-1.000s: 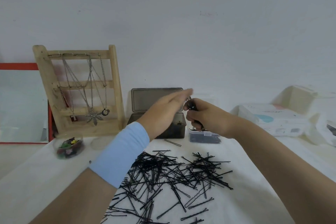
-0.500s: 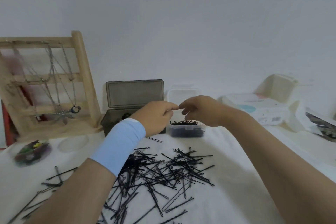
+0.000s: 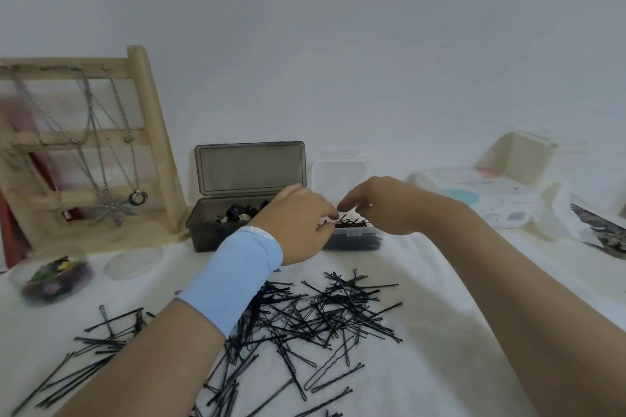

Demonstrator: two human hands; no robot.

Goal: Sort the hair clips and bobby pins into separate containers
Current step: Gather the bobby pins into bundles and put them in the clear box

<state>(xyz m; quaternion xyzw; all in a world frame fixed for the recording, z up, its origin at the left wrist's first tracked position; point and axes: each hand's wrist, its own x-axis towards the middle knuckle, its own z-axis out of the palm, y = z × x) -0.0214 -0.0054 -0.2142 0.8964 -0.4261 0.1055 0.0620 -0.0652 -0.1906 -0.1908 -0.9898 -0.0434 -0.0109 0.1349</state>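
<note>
Black bobby pins (image 3: 321, 311) lie in a loose pile on the white cloth, with more at the front left. A small clear box (image 3: 352, 242) behind the pile holds bobby pins. Left of it stands a smoky grey box (image 3: 206, 234) with dark hair clips inside and its lid (image 3: 250, 167) raised. My left hand (image 3: 298, 220), with a blue wristband, curls its fingers down at the clear box's left rim, fingertips at the pins; I cannot see whether it pinches one. My right hand (image 3: 376, 203) hovers over the clear box with its fingers hanging loose and holding nothing.
A wooden stand (image 3: 149, 145) with necklaces is at the back left. In front of it sit a round clear tub of colourful clips (image 3: 57, 278) and its lid (image 3: 133, 262). A wipes pack (image 3: 491, 193) and a cream box (image 3: 521, 152) are at the back right.
Both hands came down from the air to the small clear box. The right hand let go of what it held and its fingers spread; the two hands moved slightly apart.
</note>
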